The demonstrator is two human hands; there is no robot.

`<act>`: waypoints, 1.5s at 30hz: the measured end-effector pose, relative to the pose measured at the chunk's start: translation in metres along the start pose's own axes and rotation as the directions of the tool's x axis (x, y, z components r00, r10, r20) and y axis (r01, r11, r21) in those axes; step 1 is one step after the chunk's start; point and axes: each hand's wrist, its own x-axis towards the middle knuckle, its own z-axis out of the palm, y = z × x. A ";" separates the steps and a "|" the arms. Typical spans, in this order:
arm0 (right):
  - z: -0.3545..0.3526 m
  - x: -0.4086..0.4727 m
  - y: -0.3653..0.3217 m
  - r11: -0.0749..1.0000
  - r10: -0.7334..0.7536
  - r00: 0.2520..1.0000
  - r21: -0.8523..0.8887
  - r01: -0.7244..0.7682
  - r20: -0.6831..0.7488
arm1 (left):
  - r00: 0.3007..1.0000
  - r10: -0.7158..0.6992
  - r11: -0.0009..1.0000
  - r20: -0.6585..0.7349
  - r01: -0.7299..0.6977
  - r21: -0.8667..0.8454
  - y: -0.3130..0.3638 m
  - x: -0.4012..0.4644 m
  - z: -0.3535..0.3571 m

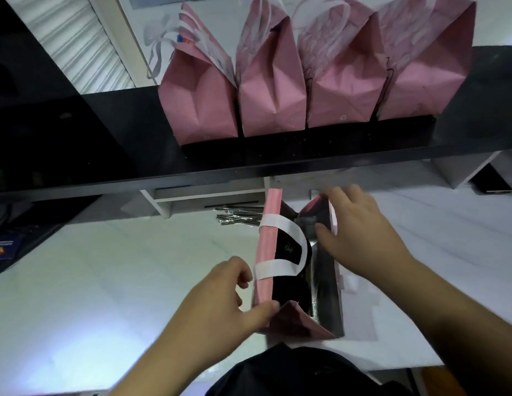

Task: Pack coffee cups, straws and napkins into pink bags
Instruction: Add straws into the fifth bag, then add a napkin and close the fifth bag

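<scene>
1. One pink bag stands open on the white bench, right in front of the person; it has dark things inside, but I cannot tell what each one is.
2. The left hand pinches the near left corner of the bag with thumb and fingers; the right hand lies on the far right edge, fingers spread, thumb dipping inside, holding nothing else that I can see.
3. To do this step well, I think both hands should pull the sides apart gently, so the paper does not tear; keep the white handle out of the opening.
4. Count: four pink bags stand in a row on the black shelf behind; one bag is on the bench; that makes five.
5. One bunch of wrapped straws lies on the bench just behind the open bag; too many to count.
6. Cups and napkins: none that I can tell for sure.
</scene>
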 end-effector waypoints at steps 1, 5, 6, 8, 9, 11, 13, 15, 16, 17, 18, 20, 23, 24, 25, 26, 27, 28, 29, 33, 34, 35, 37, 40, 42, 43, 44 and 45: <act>-0.001 0.008 0.000 0.999 -0.027 1.000 -0.030 0.027 0.005 | 1.000 -0.003 1.000 0.011 0.004 -0.019 0.000 -0.004 0.004; -0.002 0.037 0.002 0.990 -0.058 0.989 -0.117 0.075 0.139 | 1.000 -0.007 0.996 0.029 0.009 -0.087 0.000 -0.012 0.006; -0.002 0.041 0.004 0.988 -0.057 0.984 -0.133 0.080 0.169 | 1.000 -0.006 0.995 0.028 0.009 -0.102 -0.002 -0.013 0.004; 0.000 0.046 0.008 0.986 -0.051 0.980 -0.145 0.080 0.193 | 1.000 -0.010 0.991 0.013 0.011 -0.133 -0.005 -0.012 0.000; 0.002 0.046 0.012 0.987 -0.050 0.980 -0.141 0.078 0.192 | 1.000 -0.014 0.989 -0.005 0.013 -0.145 -0.008 -0.010 -0.003; 0.002 0.042 0.022 0.987 -0.046 0.984 -0.144 0.072 0.174 | 0.998 -0.021 0.989 -0.057 0.012 -0.145 -0.013 -0.004 -0.006; 0.002 0.035 0.029 0.986 -0.030 0.988 -0.158 0.054 0.151 | 0.992 -0.026 0.992 -0.123 0.010 -0.128 -0.022 0.007 -0.008; -0.003 0.024 0.032 0.989 0.014 0.987 -0.144 0.009 0.158 | 0.984 -0.027 0.990 -0.177 0.002 -0.139 -0.031 0.021 -0.010; -0.006 0.017 0.033 0.991 0.041 0.984 -0.130 -0.018 0.171 | 0.980 -0.026 0.987 -0.197 -0.005 -0.158 -0.033 0.030 -0.012; -0.008 0.010 0.033 0.992 0.062 0.981 -0.115 -0.041 0.186 | 0.977 -0.029 0.982 -0.213 -0.012 -0.187 -0.035 0.038 -0.014; -0.010 0.001 0.034 0.993 0.075 0.977 -0.104 -0.055 0.199 | 0.975 -0.036 0.974 -0.221 -0.015 -0.227 -0.034 0.047 -0.016; -0.009 -0.015 0.035 0.994 0.090 0.973 -0.084 -0.073 0.215 | 0.976 -0.061 0.942 -0.210 -0.013 -0.335 -0.034 0.065 -0.018; -0.007 -0.037 0.037 0.993 0.118 0.959 -0.047 -0.110 0.256 | 0.979 -0.081 0.894 -0.187 -0.012 -0.448 -0.031 0.088 -0.019; -0.007 -0.043 0.037 0.992 0.128 0.957 -0.039 -0.122 0.262 | 0.979 -0.092 0.883 -0.183 -0.004 -0.468 -0.028 0.094 -0.020; -0.007 -0.047 0.037 0.991 0.135 0.957 -0.043 -0.128 0.258 | 0.978 -0.103 0.869 -0.180 0.000 -0.494 -0.025 0.099 -0.020; -0.007 -0.052 0.037 0.989 0.145 0.958 -0.057 -0.135 0.248 | 0.978 -0.107 0.853 -0.177 -0.001 -0.522 -0.022 0.104 -0.020; -0.008 -0.056 0.037 0.988 0.152 0.959 -0.068 -0.140 0.237 | 0.979 -0.108 0.839 -0.171 -0.003 -0.545 -0.019 0.107 -0.019; -0.008 -0.059 0.037 0.986 0.162 0.958 -0.070 -0.150 0.235 | 0.981 -0.108 0.833 -0.163 -0.001 -0.554 -0.016 0.110 -0.018; -0.008 -0.063 0.035 0.986 0.167 0.956 -0.059 -0.158 0.240 | 0.982 -0.107 0.833 -0.156 0.003 -0.554 -0.014 0.112 -0.017; -0.009 -0.058 0.048 0.962 0.238 0.936 0.069 -0.264 0.261 | 0.984 -0.098 0.846 -0.152 0.002 -0.533 -0.012 0.111 -0.015; -0.007 -0.049 0.057 0.951 0.267 0.936 0.094 -0.294 0.228 | 0.984 -0.093 0.845 -0.152 -0.003 -0.535 -0.012 0.111 -0.015; -0.002 -0.038 0.070 0.944 0.286 0.940 0.110 -0.310 0.188 | 0.985 -0.087 0.842 -0.149 -0.008 -0.540 -0.012 0.110 -0.016; 0.011 -0.010 0.093 0.938 0.308 0.940 0.116 -0.325 0.145 | 0.987 -0.077 0.830 -0.141 -0.014 -0.557 -0.012 0.109 -0.016; 0.037 0.036 0.120 0.949 0.306 0.932 0.013 -0.314 0.194 | 0.986 -0.089 0.821 -0.141 -0.007 -0.571 -0.011 0.110 -0.015; 0.058 0.062 0.132 0.967 0.253 0.928 -0.069 -0.244 0.272 | 0.984 -0.098 0.823 -0.147 -0.003 -0.568 -0.011 0.113 -0.014; 0.067 0.075 0.136 0.973 0.229 0.925 -0.096 -0.210 0.303 | 0.984 -0.097 0.825 -0.149 -0.004 -0.565 -0.011 0.114 -0.014; 0.075 0.086 0.140 0.977 0.209 0.924 -0.116 -0.180 0.320 | 0.984 -0.095 0.828 -0.148 -0.004 -0.560 -0.011 0.115 -0.013; 0.084 0.097 0.145 0.979 0.192 0.926 -0.126 -0.158 0.326 | 0.985 -0.092 0.830 -0.144 -0.004 -0.558 -0.011 0.115 -0.012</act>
